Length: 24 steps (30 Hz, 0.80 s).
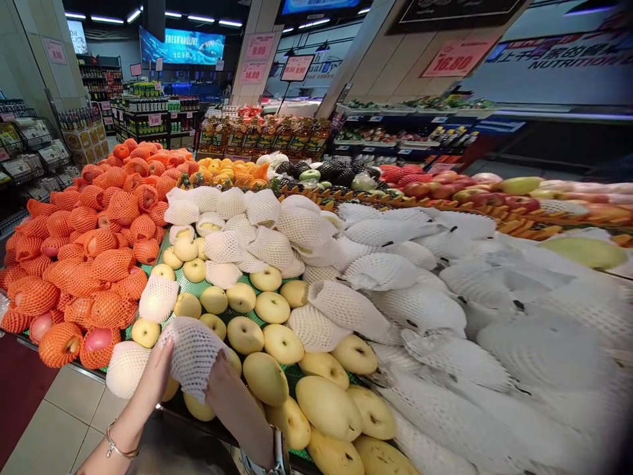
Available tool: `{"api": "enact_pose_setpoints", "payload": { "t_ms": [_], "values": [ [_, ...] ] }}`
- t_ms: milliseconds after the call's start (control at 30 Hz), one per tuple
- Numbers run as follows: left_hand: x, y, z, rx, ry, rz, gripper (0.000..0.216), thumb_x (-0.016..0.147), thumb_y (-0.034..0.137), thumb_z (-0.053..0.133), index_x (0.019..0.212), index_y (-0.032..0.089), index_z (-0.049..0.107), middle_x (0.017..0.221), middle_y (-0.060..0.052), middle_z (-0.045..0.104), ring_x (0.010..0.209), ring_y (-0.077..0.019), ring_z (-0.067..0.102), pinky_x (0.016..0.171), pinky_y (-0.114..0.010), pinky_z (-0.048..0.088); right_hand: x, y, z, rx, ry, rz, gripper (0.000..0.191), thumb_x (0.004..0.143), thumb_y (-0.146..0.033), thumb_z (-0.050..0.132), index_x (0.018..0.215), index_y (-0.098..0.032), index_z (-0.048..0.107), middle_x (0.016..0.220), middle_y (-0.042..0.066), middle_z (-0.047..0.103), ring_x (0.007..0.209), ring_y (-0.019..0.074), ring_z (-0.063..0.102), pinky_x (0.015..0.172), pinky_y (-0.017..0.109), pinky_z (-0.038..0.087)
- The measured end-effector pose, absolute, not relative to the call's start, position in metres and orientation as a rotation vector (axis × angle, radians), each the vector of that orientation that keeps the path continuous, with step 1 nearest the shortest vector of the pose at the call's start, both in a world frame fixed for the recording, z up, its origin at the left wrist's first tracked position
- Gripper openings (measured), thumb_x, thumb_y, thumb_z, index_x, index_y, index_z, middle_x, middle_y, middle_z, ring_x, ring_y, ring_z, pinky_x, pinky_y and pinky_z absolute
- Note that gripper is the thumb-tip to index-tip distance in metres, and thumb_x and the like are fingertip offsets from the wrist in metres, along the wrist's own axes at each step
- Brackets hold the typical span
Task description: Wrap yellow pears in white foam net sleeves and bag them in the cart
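White foam net [192, 353] lies at the display's front edge, held by both hands. The left hand [154, 377] closes on its side at 9 o'clock, and the right hand [230, 396] pinches its lower edge at 5 o'clock. Bare yellow pears [281, 343] crowd it from 12 to 4 o'clock. A netted pear [126, 368] sits just beside it at 9. Orange-netted fruit [93, 264] is heaped at 10, and more white nets [445, 343] are piled at 3.

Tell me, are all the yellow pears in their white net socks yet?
Not yet. Done: the white-netted yellow pears at the back of the pile. In hand: the left hand and right hand hold a white foam net sleeve at the front edge. Left: many bare yellow pears lie unwrapped, so it looks roughly half done.
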State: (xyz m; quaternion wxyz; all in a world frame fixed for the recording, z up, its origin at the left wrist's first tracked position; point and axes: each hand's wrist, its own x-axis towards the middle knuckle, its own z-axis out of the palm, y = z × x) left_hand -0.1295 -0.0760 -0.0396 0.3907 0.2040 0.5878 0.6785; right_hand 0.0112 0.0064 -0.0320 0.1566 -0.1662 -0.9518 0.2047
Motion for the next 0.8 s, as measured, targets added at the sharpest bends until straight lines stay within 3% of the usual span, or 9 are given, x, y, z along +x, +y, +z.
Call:
{"api": "enact_pose_setpoints", "payload": {
  "t_ms": [100, 300, 500, 567, 633, 700, 800],
  "values": [
    [-0.136, -0.078, -0.036, 0.554, 1.575, 1.700, 0.053, 0.081, 0.062, 0.065, 0.109, 0.017, 0.075, 0.124, -0.012, 0.074, 0.131, -0.0337, 0.057, 0.119, -0.046, 0.034, 0.003, 0.006, -0.022, -0.563, -2.546, 0.812, 0.056, 0.081, -0.002, 0.040, 0.124, -0.024, 0.068, 0.114, 0.007, 0.074, 0.111, 0.0289, 0.069, 0.103, 0.047, 0.056],
    [-0.147, -0.078, -0.041, 0.400, 1.678, 1.760, 0.056, 0.081, 0.067, 0.063, 0.098, 0.015, 0.074, 0.108, -0.013, 0.077, 0.120, -0.0357, 0.061, 0.111, -0.047, 0.042, 0.008, 0.003, -0.032, -0.684, -2.253, 0.804, 0.030, 0.087, -0.008, 0.045, 0.096, -0.022, 0.070, 0.092, 0.006, 0.075, 0.085, 0.0245, 0.072, 0.074, 0.037, 0.064],
    [-0.146, -0.073, -0.036, 0.345, 1.570, 1.860, 0.056, 0.075, 0.067, 0.069, 0.095, 0.015, 0.072, 0.110, -0.014, 0.076, 0.118, -0.0351, 0.063, 0.108, -0.047, 0.045, 0.004, -0.011, -0.048, -0.809, -1.894, 0.577, 0.017, 0.097, -0.031, 0.054, 0.108, -0.029, 0.067, 0.103, 0.010, 0.066, 0.099, 0.0282, 0.063, 0.084, 0.047, 0.059],
    [-0.143, -0.070, -0.036, 0.235, 1.512, 1.889, 0.061, 0.069, 0.068, 0.074, 0.098, 0.015, 0.071, 0.116, -0.016, 0.074, 0.124, -0.0359, 0.060, 0.111, -0.048, 0.043, 0.001, -0.013, -0.055, -0.865, -1.710, 0.716, 0.036, 0.098, -0.047, 0.050, 0.128, -0.029, 0.055, 0.120, 0.014, 0.060, 0.112, 0.0298, 0.060, 0.091, 0.050, 0.057],
    [-0.137, -0.066, -0.036, 0.146, 1.448, 1.885, 0.064, 0.066, 0.066, 0.077, 0.103, 0.015, 0.070, 0.125, -0.018, 0.071, 0.129, -0.0363, 0.057, 0.112, -0.048, 0.044, -0.003, -0.015, -0.066, -0.804, -1.578, 0.950, 0.065, 0.095, -0.069, 0.033, 0.147, -0.030, 0.032, 0.141, 0.017, 0.048, 0.130, 0.0323, 0.054, 0.097, 0.053, 0.055],
    [-0.128, -0.064, -0.036, 0.101, 1.376, 1.869, 0.063, 0.069, 0.065, 0.077, 0.108, 0.016, 0.070, 0.131, -0.017, 0.069, 0.133, -0.0357, 0.055, 0.112, -0.047, 0.045, -0.008, -0.018, -0.083, -0.693, -1.573, 1.142, 0.084, 0.088, -0.083, 0.024, 0.155, -0.034, 0.013, 0.152, 0.016, 0.041, 0.138, 0.0340, 0.048, 0.099, 0.055, 0.054],
    [-0.112, -0.065, -0.038, 0.120, 1.258, 1.827, 0.062, 0.075, 0.066, 0.072, 0.115, 0.019, 0.070, 0.133, -0.013, 0.068, 0.136, -0.0348, 0.052, 0.113, -0.045, 0.045, -0.016, -0.025, -0.113, -0.662, -1.646, 1.203, 0.095, 0.082, -0.083, 0.044, 0.155, -0.030, 0.015, 0.134, 0.018, 0.061, 0.122, 0.0358, 0.063, 0.091, 0.053, 0.059]
  ]
}}
